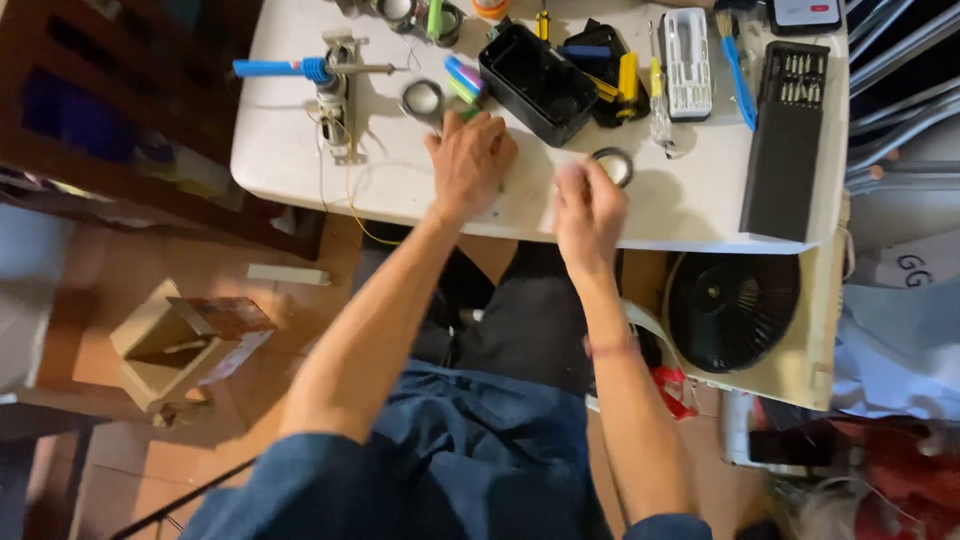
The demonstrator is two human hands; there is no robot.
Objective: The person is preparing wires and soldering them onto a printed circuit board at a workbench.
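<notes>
Fingers of my left hand [468, 160] lie curled, knuckles up, on the white plastic table [290, 150] at centre frame, probably steadying; what they grip, I cannot tell. My right hand [588, 205] is blurred and loosely closed, its grip hidden, just beside the small black tape ring [612, 164], below the open black plastic box [537, 82].

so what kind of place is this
Probably a home repair or electronics hobby bench: a white table carrying a blue-handled soldering iron on its stand, a screwdriver bit set and an open black plastic case, with a black fan below on the tiled floor.
</notes>
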